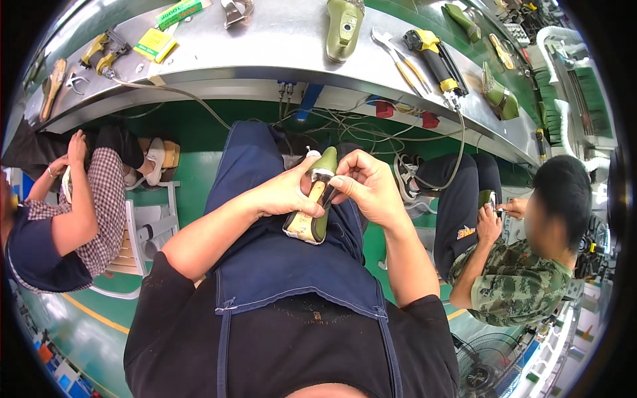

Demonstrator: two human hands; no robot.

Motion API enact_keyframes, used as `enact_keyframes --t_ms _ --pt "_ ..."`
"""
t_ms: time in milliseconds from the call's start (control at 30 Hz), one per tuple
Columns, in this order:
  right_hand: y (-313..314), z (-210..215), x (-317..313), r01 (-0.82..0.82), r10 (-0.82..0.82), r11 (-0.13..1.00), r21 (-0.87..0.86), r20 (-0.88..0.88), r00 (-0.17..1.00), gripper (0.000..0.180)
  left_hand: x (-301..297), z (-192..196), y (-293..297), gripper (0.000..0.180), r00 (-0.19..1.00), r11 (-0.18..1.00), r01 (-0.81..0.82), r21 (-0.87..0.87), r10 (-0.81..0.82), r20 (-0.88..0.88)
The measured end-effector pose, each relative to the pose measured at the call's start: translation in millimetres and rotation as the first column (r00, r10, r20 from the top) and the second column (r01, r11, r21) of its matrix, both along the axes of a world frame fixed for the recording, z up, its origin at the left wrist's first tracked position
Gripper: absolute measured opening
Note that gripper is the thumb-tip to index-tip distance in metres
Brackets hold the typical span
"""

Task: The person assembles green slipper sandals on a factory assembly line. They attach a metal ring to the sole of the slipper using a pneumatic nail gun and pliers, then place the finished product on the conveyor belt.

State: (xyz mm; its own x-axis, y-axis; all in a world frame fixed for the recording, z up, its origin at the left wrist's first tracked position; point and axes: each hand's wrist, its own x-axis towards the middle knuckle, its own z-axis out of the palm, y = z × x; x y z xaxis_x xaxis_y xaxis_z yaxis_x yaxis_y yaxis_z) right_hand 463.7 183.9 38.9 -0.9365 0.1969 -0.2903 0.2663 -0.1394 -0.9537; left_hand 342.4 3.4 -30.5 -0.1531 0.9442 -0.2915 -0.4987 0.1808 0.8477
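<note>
Green shoe last [324, 161] between my hands above my lap, pale sole [301, 226] facing up. Left hand [284, 193] wraps it, thumb pressing the sole; right hand [373, 190] pinches near the edge, on what I can't tell. Likely stiff, fairly light, slick-toed; grip round the waist. Dark handwritten mark on sole; print on yellow box [154, 44].

The person wears a black short-sleeved shirt [285, 358] under a dark navy cloth apron [292, 265] with pale stitching [302, 289] and narrow navy straps [223, 351].
</note>
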Motion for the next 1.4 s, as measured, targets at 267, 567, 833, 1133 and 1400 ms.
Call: enact_keyframes --t_ms 267,567,833,1133,1400 --pt "-21 -21 7 0.055 -0.055 0.842 0.537 -0.016 0.998 0.017 8 -23 4 0.105 1.0 0.987 -0.03 -0.16 0.029 -0.009" --pt "-20 -71 31 0.149 -0.144 0.988 0.031 -0.123 0.982 0.086 -1 -28 -4 0.125 0.995 0.999 0.031 0.019 -0.033 0.096" --pt "-36 -77 41 -0.081 0.084 0.994 0.077 -0.032 0.996 0.136 12 -5 -12 0.115 0.995 0.996 -0.073 0.051 0.069 0.077" --pt "-35 -24 25 -0.109 0.178 0.895 0.433 -0.121 0.977 0.125 18 11 -9 0.133 0.964 0.966 -0.126 0.225 0.172 -0.2" --pt "-24 4 -13 0.304 0.311 0.612 0.73 -0.575 0.757 0.102 -23 62 4 0.111 0.414 0.751 0.117 0.65 0.558 -0.72"
